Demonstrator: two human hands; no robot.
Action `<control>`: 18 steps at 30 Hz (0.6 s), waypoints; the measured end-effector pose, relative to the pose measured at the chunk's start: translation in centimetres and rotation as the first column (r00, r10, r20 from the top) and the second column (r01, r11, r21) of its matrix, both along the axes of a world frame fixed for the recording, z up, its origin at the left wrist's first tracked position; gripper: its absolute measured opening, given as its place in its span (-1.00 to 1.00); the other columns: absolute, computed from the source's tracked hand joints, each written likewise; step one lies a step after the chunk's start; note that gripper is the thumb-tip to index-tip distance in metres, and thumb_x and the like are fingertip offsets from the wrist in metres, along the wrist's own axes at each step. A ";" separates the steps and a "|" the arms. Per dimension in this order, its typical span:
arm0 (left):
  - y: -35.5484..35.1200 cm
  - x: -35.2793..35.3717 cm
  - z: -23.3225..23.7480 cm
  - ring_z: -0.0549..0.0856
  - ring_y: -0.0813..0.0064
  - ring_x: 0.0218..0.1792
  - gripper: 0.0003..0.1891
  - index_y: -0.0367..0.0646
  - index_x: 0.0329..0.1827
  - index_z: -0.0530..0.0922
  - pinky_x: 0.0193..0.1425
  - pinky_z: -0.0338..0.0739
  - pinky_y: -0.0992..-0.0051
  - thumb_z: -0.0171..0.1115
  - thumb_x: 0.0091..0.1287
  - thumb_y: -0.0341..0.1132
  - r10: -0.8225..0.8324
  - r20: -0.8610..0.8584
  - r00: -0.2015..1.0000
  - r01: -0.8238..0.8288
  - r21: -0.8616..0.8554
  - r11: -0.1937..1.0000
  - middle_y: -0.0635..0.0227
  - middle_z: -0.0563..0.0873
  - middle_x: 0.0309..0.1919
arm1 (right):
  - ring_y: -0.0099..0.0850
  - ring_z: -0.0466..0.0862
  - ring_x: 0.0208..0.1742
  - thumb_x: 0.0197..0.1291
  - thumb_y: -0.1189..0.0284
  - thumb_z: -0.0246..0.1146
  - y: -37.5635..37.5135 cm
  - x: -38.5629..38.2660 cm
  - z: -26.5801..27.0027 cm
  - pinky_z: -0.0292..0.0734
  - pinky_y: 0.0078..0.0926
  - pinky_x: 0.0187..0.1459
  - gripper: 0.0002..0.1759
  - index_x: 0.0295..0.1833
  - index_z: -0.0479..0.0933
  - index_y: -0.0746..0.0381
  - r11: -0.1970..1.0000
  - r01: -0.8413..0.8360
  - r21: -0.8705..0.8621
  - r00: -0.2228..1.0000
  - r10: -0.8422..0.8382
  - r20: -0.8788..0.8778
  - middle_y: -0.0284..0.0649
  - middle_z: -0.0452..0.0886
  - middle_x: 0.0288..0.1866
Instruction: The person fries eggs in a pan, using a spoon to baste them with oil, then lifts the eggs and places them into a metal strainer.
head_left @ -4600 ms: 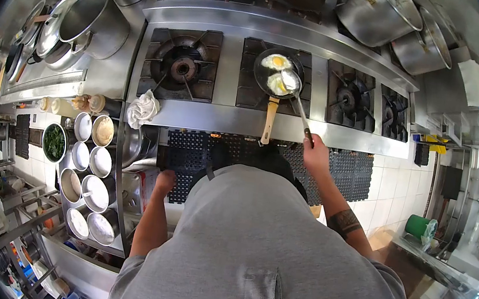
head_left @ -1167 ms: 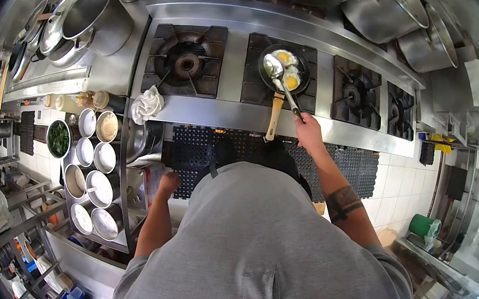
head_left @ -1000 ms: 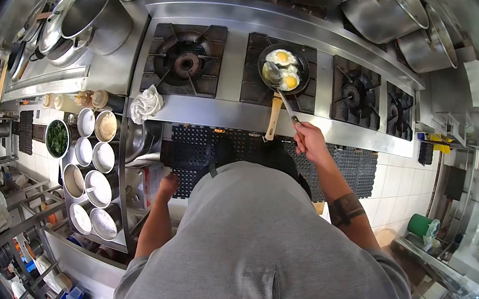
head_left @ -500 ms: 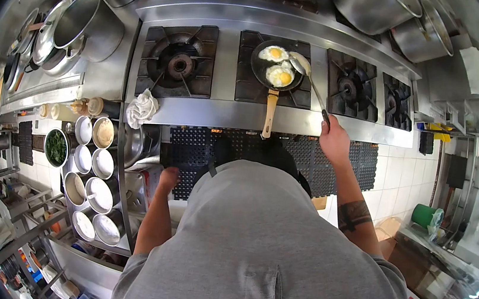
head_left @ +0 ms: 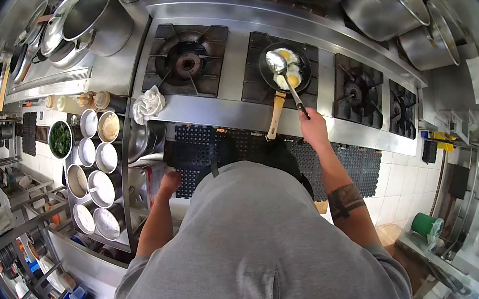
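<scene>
My right hand is closed around the dark handle of a large metal spoon. The spoon's bowl is inside a black frying pan, over the left edge of the eggs. Two fried eggs with whole yolks lie in the pan, their whites touching. The pan sits on a burner grate, its wooden handle pointing toward me and held by neither hand. Hanging low by my side, my left hand is away from the stove; its fingers are hidden.
Bare burners flank the pan. A crumpled white cloth lies on the stove's front edge. To the left are several round containers, one holding chopped greens. Tall pots stand at the back left, more at the back right.
My right hand has moved left with the spoon. Its bowl went from the pan's right edge to the left side of the eggs. The whole view has shifted slightly.
</scene>
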State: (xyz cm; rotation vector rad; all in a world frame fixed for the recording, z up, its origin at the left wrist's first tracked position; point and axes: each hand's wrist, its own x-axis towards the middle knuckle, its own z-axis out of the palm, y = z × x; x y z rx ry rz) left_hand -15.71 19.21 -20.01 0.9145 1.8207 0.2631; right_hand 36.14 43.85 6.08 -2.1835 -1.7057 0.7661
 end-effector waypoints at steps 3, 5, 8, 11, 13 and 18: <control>-2.2 -1.5 -3.6 0.79 0.07 -0.31 -0.77 -0.21 -0.34 0.65 -0.20 0.64 0.14 0.19 0.33 -0.22 -0.396 -0.153 0.906 0.418 0.162 0.894 0.08 0.76 -0.40 | -0.48 0.53 -0.64 0.47 0.23 0.22 -1.0 -0.2 1.2 0.48 -0.43 -0.61 -0.67 0.08 0.61 0.29 0.957 0.130 -0.261 0.905 -0.222 -0.363 -0.31 0.52 -0.53; -2.8 -1.1 -3.8 0.77 0.17 -0.39 -0.78 -0.22 -0.34 0.61 -0.31 0.63 0.20 0.11 0.36 -0.27 -0.162 0.051 0.985 0.154 0.140 0.978 0.14 0.72 -0.45 | -0.56 0.37 -0.75 0.49 0.22 0.20 -1.8 0.9 0.9 0.43 -0.40 -0.65 -0.68 0.05 0.59 0.27 0.897 0.087 -0.433 0.637 -0.385 -0.668 -0.36 0.48 -0.54; -1.8 0.4 -0.4 0.74 0.32 -0.47 -0.76 -0.22 -0.35 0.62 -0.40 0.61 0.26 0.09 0.38 -0.27 0.024 0.142 0.990 -0.010 -0.097 0.995 0.22 0.71 -0.48 | -0.59 0.31 -0.76 0.51 0.25 0.18 -3.2 2.3 1.9 0.38 -0.42 -0.65 -0.70 0.07 0.59 0.27 0.862 0.066 -0.503 0.459 -0.474 -0.751 -0.38 0.48 -0.54; -0.9 1.2 1.1 0.73 0.40 -0.49 -0.75 -0.21 -0.32 0.65 -0.41 0.60 0.28 0.12 0.38 -0.23 -0.079 0.053 0.996 0.079 -0.008 0.997 0.29 0.72 -0.49 | -0.56 0.40 -0.72 0.50 0.23 0.20 -4.0 4.1 2.6 0.44 -0.40 -0.61 -0.68 0.09 0.59 0.27 0.879 0.099 -0.467 0.542 -0.441 -0.715 -0.34 0.52 -0.52; 0.3 1.5 1.6 0.74 0.40 -0.48 -0.76 -0.21 -0.30 0.66 -0.40 0.61 0.29 0.15 0.36 -0.23 -0.026 0.042 0.999 0.027 -0.026 0.999 0.27 0.74 -0.48 | -0.42 0.52 -0.65 0.49 0.24 0.20 -4.2 4.6 3.2 0.51 -0.32 -0.53 -0.68 0.11 0.59 0.26 0.928 0.146 -0.342 0.793 -0.316 -0.521 -0.24 0.59 -0.47; 3.4 1.5 2.8 0.76 0.42 -0.45 -0.76 -0.20 -0.24 0.71 -0.36 0.63 0.32 0.18 0.34 -0.22 -0.117 -0.031 0.993 0.116 -0.051 0.992 0.23 0.77 -0.45 | 0.18 0.72 -0.14 0.44 0.27 0.17 -4.6 4.8 5.3 0.58 0.15 -0.12 -0.70 0.11 0.54 0.23 0.991 -0.080 0.105 0.940 0.040 0.339 0.12 0.72 -0.25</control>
